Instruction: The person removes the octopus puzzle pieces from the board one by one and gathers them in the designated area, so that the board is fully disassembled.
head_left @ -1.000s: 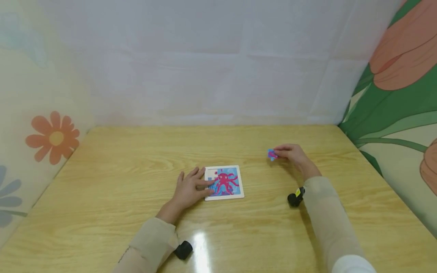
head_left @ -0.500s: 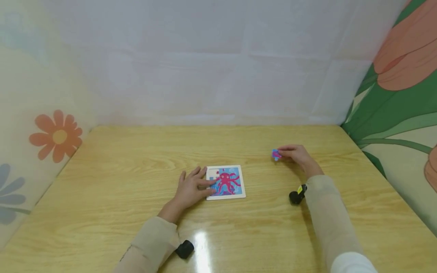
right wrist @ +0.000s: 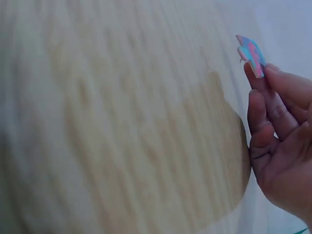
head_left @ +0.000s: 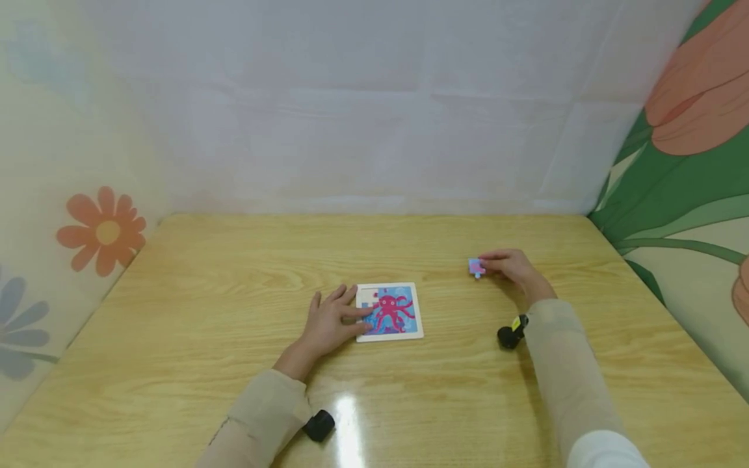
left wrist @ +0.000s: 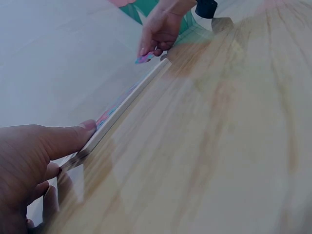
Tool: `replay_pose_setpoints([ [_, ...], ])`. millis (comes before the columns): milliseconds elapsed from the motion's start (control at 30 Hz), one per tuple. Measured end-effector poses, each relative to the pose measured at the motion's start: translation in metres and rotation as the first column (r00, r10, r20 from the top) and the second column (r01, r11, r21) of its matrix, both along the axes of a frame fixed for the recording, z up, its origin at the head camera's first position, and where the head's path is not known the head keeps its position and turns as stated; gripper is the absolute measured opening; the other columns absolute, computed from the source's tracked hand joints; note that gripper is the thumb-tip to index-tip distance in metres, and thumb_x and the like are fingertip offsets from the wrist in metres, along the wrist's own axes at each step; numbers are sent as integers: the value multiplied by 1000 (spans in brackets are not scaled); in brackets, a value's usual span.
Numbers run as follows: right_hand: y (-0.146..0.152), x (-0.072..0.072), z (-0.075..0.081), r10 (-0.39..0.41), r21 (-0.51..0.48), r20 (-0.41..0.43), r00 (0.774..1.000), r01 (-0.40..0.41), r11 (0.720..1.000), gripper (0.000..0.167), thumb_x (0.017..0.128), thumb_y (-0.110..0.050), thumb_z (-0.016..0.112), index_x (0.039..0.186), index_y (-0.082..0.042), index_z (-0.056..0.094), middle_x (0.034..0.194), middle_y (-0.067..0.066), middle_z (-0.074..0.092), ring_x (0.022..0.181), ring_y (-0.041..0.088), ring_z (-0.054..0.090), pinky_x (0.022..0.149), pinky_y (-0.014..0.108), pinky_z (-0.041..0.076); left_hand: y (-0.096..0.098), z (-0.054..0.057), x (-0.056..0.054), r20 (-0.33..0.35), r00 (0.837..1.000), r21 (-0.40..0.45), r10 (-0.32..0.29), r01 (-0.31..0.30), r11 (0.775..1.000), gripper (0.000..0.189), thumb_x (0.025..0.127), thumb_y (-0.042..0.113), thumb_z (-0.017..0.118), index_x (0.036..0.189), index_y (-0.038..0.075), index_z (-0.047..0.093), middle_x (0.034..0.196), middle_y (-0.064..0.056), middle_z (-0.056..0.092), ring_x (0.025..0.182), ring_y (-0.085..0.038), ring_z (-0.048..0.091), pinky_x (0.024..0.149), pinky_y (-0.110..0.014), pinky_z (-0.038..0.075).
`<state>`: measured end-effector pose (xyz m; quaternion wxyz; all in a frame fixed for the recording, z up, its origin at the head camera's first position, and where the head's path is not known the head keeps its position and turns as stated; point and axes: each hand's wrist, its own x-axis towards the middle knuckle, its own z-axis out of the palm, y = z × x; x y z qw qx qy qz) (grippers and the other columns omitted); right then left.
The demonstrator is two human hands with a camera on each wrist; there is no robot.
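A square jigsaw puzzle point(head_left: 393, 311) in a white frame shows a red octopus on blue; its upper left part is a bare pale area. My left hand point(head_left: 332, 322) rests at the frame's left side with fingers spread, thumb point(left wrist: 73, 139) lying on the board near its edge. To the right and farther back, my right hand point(head_left: 512, 268) pinches a puzzle piece point(head_left: 476, 268) between thumb and fingertips. In the right wrist view the blue and pink piece point(right wrist: 252, 54) is tilted, held above the table.
The wood-grain table point(head_left: 234, 260) is backed by a white cloth point(head_left: 351, 130). Flower-patterned panels point(head_left: 690, 195) stand at both sides. A small black camera point(head_left: 319, 426) hangs at the left sleeve, another black camera point(head_left: 511, 333) at the right.
The puzzle piece has turned in my right hand's fingertips, its picture side now more toward the head camera. My left hand stays at the puzzle. The head view has shifted slightly.
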<state>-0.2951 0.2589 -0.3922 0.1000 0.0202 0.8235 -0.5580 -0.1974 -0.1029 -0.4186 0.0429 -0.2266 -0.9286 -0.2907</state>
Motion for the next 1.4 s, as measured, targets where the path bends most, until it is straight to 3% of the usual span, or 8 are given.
replay_pose_setpoints([
  [300, 1, -1, -4, -8, -28, -16, 1000, 7, 1000, 37, 81, -4, 57, 111, 17, 47, 60, -12, 58, 58, 0, 54, 55, 18, 39, 1, -1, -2, 1, 1000, -8, -5, 5, 1000, 37, 74, 41, 64, 103, 18, 66, 131, -14, 36, 124, -31, 22, 92, -59, 2],
  [967, 0, 0, -1, -33, 15, 4, 999, 33, 999, 39, 81, -8, 59, 112, 13, 50, 60, -12, 59, 59, 0, 54, 55, 19, 39, 2, 1, 0, 8, 1000, 4, -7, 7, 1000, 35, 74, 39, 65, 102, 18, 66, 131, -14, 36, 124, -31, 22, 92, -59, 1],
  [1400, -21, -2, 2, 34, 26, -3, 999, -34, 999, 36, 80, -5, 59, 109, 14, 51, 63, -7, 60, 58, 3, 54, 53, 19, 42, 0, 1, 0, 14, 1000, 0, -4, 4, 1000, 37, 74, 40, 64, 103, 18, 66, 131, -14, 36, 124, -31, 21, 92, -59, 1],
])
